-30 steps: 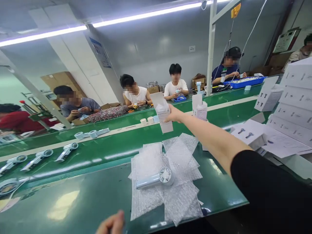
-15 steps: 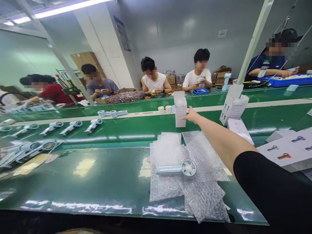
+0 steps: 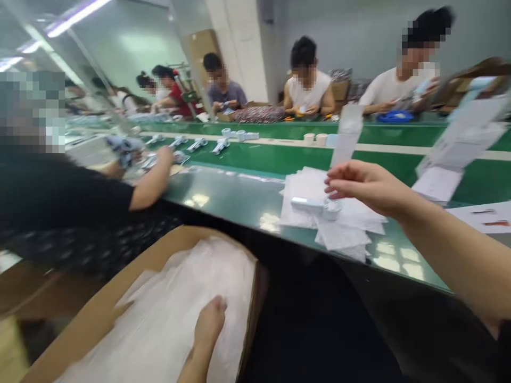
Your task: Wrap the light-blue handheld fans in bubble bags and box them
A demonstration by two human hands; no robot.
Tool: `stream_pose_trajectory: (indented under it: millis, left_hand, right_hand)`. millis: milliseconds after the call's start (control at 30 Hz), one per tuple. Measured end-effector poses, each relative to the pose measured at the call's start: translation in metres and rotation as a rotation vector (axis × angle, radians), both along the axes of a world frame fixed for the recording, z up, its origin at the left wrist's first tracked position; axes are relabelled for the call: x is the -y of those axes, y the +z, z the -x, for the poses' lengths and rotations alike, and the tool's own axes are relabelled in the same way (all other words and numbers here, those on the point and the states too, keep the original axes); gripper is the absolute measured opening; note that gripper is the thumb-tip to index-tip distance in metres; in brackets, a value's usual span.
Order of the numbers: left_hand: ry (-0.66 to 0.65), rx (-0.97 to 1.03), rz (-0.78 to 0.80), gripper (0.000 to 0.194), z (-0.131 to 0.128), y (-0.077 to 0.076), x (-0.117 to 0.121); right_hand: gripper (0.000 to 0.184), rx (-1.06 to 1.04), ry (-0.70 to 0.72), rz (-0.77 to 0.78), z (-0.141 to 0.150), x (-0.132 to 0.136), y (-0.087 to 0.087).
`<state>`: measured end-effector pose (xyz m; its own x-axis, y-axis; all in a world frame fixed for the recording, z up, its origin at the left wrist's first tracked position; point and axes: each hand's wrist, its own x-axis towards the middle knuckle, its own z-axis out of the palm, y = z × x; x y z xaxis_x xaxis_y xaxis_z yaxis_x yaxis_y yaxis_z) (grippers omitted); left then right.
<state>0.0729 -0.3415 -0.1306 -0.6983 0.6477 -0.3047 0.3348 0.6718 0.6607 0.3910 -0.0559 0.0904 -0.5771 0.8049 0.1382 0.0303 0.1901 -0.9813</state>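
My left hand (image 3: 209, 324) reaches down into an open cardboard box (image 3: 99, 314) below the table edge and rests on the white bubble-wrap sheets (image 3: 167, 319) inside; its fingers curl out of sight. My right hand (image 3: 367, 186) hovers with loose fingers and nothing in it, just above a small pale-blue hand-held fan (image 3: 315, 205). The fan lies on a pile of bubble-wrap sheets (image 3: 339, 236) on the green table (image 3: 239, 197). Behind it, a tall white carton (image 3: 346, 135) stands upright on the belt.
A person in a black top (image 3: 59, 213) sits close at my left, arm stretched onto the table. Several more fans (image 3: 197, 143) lie along the green conveyor (image 3: 279, 157). White cartons (image 3: 459, 143) stand at the right. Other people work at the far side.
The view has swung left and down. My right hand let go of the white carton and drew back over the fan. My left hand dropped into the cardboard box.
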Motion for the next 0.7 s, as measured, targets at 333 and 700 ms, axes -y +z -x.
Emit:
stream_pose_trajectory:
  millis: [333, 700]
  left_hand:
    - [0.332, 0.008, -0.607, 0.053, 0.030, 0.053, 0.042]
    - [-0.651, 0.158, -0.346, 0.033, -0.027, 0.055, 0.051]
  right_hand:
    - [0.050, 0.168, 0.588, 0.959, 0.101, 0.151, -0.126]
    - [0.034, 0.016, 0.296, 0.986, 0.160, 0.145, -0.183]
